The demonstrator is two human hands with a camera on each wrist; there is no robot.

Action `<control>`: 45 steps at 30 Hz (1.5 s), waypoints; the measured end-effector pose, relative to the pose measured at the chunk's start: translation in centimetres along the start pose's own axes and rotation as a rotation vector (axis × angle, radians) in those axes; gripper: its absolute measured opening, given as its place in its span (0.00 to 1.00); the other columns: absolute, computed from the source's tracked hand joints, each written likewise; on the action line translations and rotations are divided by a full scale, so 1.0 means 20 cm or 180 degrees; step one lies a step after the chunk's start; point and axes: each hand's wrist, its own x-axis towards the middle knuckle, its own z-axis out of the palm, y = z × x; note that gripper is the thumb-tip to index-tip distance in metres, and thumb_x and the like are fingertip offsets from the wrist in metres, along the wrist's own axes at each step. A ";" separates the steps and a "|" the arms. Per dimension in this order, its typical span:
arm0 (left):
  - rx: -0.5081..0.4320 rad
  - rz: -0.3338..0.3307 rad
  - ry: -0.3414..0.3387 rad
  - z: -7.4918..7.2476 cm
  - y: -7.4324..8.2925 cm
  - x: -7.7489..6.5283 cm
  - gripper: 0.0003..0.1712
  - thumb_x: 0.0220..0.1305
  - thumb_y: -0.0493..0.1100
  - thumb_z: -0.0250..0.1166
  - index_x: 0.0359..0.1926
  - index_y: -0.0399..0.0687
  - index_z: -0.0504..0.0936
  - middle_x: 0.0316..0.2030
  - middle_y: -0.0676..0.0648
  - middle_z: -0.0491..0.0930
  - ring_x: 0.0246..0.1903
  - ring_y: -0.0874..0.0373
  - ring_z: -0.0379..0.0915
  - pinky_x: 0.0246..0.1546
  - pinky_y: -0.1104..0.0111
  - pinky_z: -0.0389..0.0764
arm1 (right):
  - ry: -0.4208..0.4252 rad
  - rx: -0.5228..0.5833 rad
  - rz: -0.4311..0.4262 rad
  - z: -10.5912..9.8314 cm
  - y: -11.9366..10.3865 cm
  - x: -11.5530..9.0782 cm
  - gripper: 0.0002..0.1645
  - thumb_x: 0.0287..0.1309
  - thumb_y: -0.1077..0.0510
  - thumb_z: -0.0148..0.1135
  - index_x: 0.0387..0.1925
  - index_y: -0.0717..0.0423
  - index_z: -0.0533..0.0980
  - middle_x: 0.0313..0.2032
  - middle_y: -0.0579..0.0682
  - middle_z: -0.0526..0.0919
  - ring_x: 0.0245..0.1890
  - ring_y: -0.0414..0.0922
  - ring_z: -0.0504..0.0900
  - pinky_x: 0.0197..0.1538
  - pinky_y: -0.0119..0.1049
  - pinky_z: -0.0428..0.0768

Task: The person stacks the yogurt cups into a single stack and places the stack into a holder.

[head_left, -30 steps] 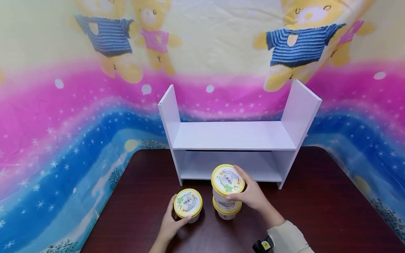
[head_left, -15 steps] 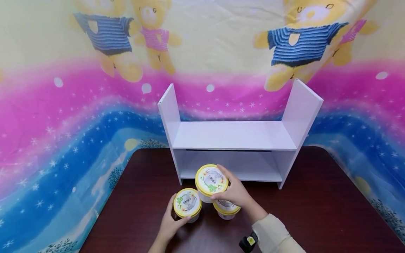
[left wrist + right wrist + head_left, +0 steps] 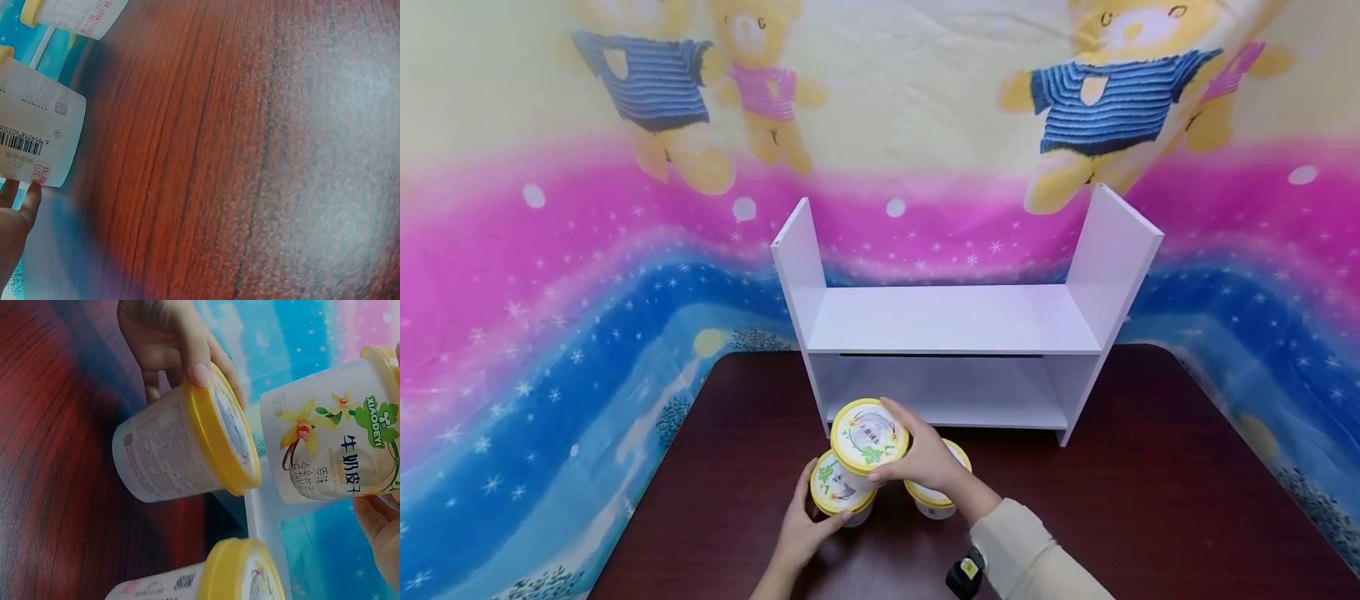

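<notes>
The right hand (image 3: 928,461) is gripping the raised tub (image 3: 868,437) from its right side, with fingers curled round the yellow-rimmed lid and the wall below it. This tub is hanging in the air just above the left tub (image 3: 838,498); whether the two are touching cannot be told from the head view. In the right wrist view the raised tub (image 3: 337,440) is showing its flower label, and the right fingers (image 3: 381,528) are lying under its wall.

The left hand (image 3: 805,527) is holding the left tub on the table (image 3: 1150,517), fingers wrapped round the near side and the thumb lying at the lid rim. In the right wrist view this hand (image 3: 169,347) is clamping the tub (image 3: 184,450) at the yellow lid (the tub appears on its side because of the camera angle). In the left wrist view only a fingertip (image 3: 30,197) is showing below the barcoded wall (image 3: 37,137).

A third tub (image 3: 936,496) is standing on the table just right of the left tub, partly hidden by the right wrist. A white shelf (image 3: 955,321) is standing behind the tubs, against a bear-print backdrop (image 3: 550,250).
</notes>
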 end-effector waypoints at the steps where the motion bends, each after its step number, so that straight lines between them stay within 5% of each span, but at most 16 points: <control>1: -0.0026 -0.0006 -0.0017 0.00 0.00 0.00 0.53 0.40 0.36 0.70 0.64 0.47 0.48 0.57 0.40 0.59 0.48 0.56 0.63 0.43 0.73 0.67 | -0.0026 0.0011 -0.0018 0.01 0.00 0.00 0.61 0.23 0.49 0.76 0.63 0.48 0.54 0.59 0.49 0.59 0.55 0.47 0.60 0.54 0.47 0.58; 16: 0.0066 -0.0042 0.0063 0.00 0.00 0.00 0.53 0.39 0.39 0.71 0.64 0.52 0.50 0.58 0.43 0.59 0.51 0.58 0.59 0.48 0.73 0.61 | -0.0245 -0.0040 -0.0035 0.11 0.00 0.05 0.59 0.25 0.48 0.75 0.62 0.45 0.55 0.61 0.48 0.56 0.57 0.46 0.58 0.54 0.45 0.58; 26: -0.0207 -0.0123 -0.0004 0.00 0.00 0.00 0.52 0.41 0.35 0.69 0.64 0.48 0.47 0.57 0.40 0.58 0.50 0.54 0.61 0.44 0.72 0.67 | -0.0257 -0.0228 0.0003 0.17 0.01 0.05 0.60 0.23 0.43 0.74 0.63 0.45 0.54 0.61 0.46 0.56 0.57 0.45 0.58 0.54 0.47 0.58; 35: -0.0013 -0.0136 0.0030 0.00 -0.01 0.00 0.51 0.41 0.40 0.70 0.64 0.48 0.49 0.57 0.42 0.60 0.52 0.52 0.60 0.46 0.70 0.65 | -0.0246 -0.0233 -0.0081 0.20 0.04 0.07 0.61 0.24 0.43 0.74 0.63 0.45 0.53 0.61 0.45 0.56 0.57 0.45 0.58 0.54 0.48 0.58; 45: -0.0010 -0.0107 0.0039 0.00 -0.01 -0.01 0.49 0.41 0.39 0.70 0.62 0.47 0.52 0.54 0.41 0.62 0.49 0.53 0.62 0.44 0.69 0.67 | -0.0406 0.0015 -0.0100 0.19 0.05 0.05 0.62 0.29 0.47 0.73 0.65 0.44 0.46 0.59 0.48 0.57 0.57 0.46 0.59 0.55 0.50 0.57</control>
